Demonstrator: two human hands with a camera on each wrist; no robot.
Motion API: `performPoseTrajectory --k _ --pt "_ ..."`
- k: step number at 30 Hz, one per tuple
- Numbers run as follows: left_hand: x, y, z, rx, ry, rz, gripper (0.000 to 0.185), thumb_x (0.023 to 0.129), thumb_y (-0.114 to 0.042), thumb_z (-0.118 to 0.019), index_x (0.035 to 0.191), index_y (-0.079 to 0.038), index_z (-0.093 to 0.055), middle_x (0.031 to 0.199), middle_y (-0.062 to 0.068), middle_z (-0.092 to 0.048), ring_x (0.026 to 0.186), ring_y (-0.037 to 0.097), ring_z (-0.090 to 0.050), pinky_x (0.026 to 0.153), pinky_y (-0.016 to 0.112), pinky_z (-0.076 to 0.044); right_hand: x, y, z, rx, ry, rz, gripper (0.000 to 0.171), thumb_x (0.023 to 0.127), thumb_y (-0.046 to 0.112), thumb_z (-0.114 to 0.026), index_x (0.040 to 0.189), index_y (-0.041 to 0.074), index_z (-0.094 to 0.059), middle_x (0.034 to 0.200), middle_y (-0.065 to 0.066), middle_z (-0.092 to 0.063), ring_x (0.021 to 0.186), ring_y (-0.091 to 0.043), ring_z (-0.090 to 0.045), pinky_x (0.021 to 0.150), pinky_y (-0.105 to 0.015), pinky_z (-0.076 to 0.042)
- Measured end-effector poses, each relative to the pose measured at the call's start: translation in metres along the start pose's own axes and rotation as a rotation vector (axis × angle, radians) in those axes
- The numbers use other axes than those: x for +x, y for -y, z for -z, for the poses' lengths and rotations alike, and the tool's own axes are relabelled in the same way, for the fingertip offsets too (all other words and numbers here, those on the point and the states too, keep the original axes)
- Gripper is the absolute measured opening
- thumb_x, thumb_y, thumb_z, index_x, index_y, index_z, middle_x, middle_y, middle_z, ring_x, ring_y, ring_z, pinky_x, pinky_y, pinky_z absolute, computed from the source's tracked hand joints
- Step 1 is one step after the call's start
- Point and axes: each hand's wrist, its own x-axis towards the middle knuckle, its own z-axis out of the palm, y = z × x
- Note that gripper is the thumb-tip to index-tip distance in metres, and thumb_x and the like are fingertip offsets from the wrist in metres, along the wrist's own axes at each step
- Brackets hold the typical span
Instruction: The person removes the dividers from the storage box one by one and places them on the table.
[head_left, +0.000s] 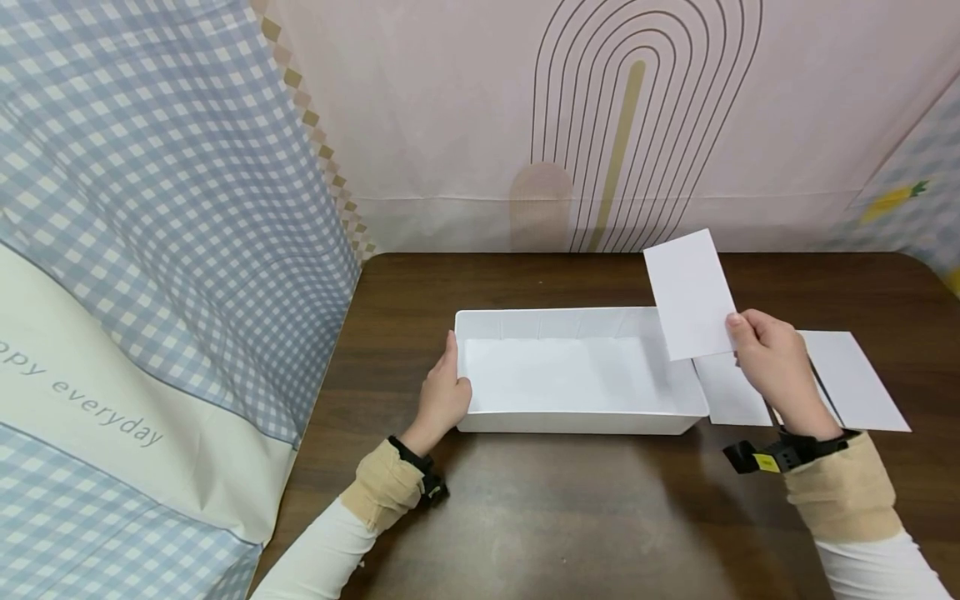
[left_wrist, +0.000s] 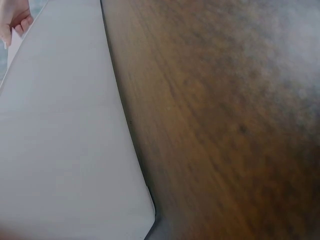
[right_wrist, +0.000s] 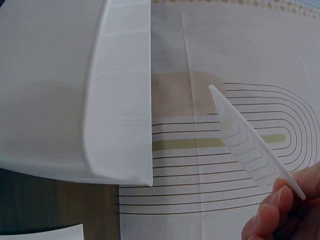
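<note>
A white rectangular bin stands open on the dark wooden table; it also shows in the left wrist view and the right wrist view. My left hand rests against the bin's left end wall, fingers fairly straight. My right hand pinches a white divider panel by its lower right corner and holds it above the bin's right end. In the right wrist view the panel appears edge-on, with fingertips on it.
More white panels lie flat on the table right of the bin, under my right hand. A checked cloth hangs at the left and a pale patterned backdrop stands behind the table. Bare tabletop lies in front of the bin.
</note>
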Motion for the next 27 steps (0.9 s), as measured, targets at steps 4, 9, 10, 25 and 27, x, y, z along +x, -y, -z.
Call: performPoseTrajectory --k 4,9,10,25,27 --pt "0.001 0.001 0.0 0.005 -0.004 -0.005 0.069 0.08 0.0 -0.038 0.143 -0.009 -0.011 0.143 0.012 -0.027 0.087 0.028 -0.052 0.071 0.034 -0.037 0.0 -0.003 0.003 -0.005 -0.002 -0.021 0.047 0.093 0.038 -0.031 0.085 -0.003 -0.053 0.057 -0.007 -0.047 0.05 -0.015 -0.041 0.044 -0.029 -0.031" --pt "0.001 0.001 0.0 0.009 0.001 -0.002 0.07 0.08 -0.001 -0.038 0.143 -0.009 -0.01 0.143 0.012 -0.027 0.062 0.025 -0.046 0.062 0.032 -0.036 0.0 -0.006 0.006 -0.023 -0.019 -0.042 0.047 0.094 0.036 -0.031 0.087 -0.003 -0.054 0.056 -0.006 -0.047 0.05 -0.015 -0.04 0.045 -0.029 -0.031" --pt "0.001 0.001 0.0 0.008 0.002 -0.002 0.07 0.08 -0.001 -0.038 0.143 -0.009 -0.01 0.143 0.012 -0.027 0.061 0.025 -0.045 0.062 0.031 -0.036 0.0 -0.007 0.007 -0.025 -0.023 -0.044 0.047 0.094 0.036 -0.031 0.087 -0.004 -0.054 0.056 -0.006 -0.047 0.05 -0.015 -0.039 0.045 -0.029 -0.031" --pt "0.0 0.0 0.0 -0.001 -0.004 -0.004 0.07 0.081 -0.001 -0.038 0.143 -0.01 -0.01 0.143 0.012 -0.027 0.085 0.028 -0.052 0.071 0.034 -0.038 0.003 -0.023 0.018 -0.047 -0.045 -0.068 0.046 0.093 0.036 -0.032 0.085 -0.003 -0.053 0.052 0.002 -0.045 0.048 -0.012 -0.039 0.043 -0.03 -0.031" --pt "0.0 0.0 0.0 -0.001 -0.003 -0.006 0.07 0.081 -0.001 -0.038 0.143 -0.011 -0.009 0.143 0.012 -0.027 0.091 0.028 -0.051 0.073 0.035 -0.038 0.004 -0.025 0.019 -0.053 -0.044 -0.077 0.046 0.093 0.037 -0.031 0.085 -0.003 -0.053 0.052 0.0 -0.046 0.048 -0.013 -0.039 0.043 -0.03 -0.031"
